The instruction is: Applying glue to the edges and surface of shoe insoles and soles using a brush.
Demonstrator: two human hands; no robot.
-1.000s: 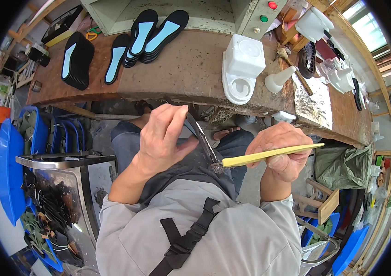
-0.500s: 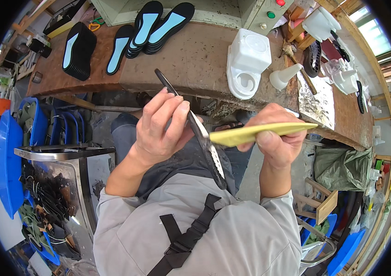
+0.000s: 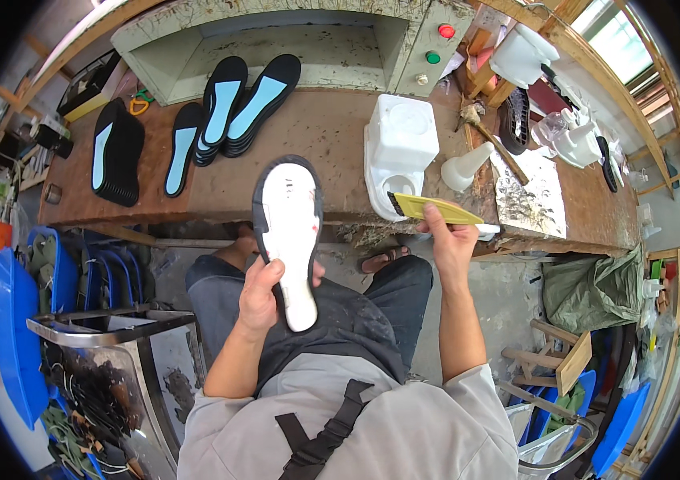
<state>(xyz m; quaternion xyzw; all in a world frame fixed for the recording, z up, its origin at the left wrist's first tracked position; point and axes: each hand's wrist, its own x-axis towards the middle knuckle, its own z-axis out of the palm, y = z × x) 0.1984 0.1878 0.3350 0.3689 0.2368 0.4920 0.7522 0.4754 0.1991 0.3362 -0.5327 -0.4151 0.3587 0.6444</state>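
Observation:
My left hand (image 3: 260,296) is closed around a shoe sole (image 3: 292,220), black at the rim with a white upward face, raised above my lap near the bench edge. Thumb and fingers of my right hand (image 3: 450,244) pinch a flat yellow brush (image 3: 444,211) with dark bristles at its left end. Those bristles are over the lower cup of a white plastic glue dispenser (image 3: 401,140); whether they touch glue cannot be made out. Black insoles with light blue patches lie in stacks (image 3: 264,112) at the back left of the bench.
The brown bench (image 3: 332,136) holds a white cone-shaped nozzle (image 3: 468,166), a hammer (image 3: 500,144), a stained white sheet (image 3: 536,196) and green-handled scissors (image 3: 141,102). A grey cabinet with buttons (image 3: 412,48) stands behind. Metal-framed stand (image 3: 116,320) at left, blue bins beyond.
The sole has turned from edge-on to show its white face. My right hand has moved the brush away from the sole, out to the dispenser's cup. The view has shifted slightly.

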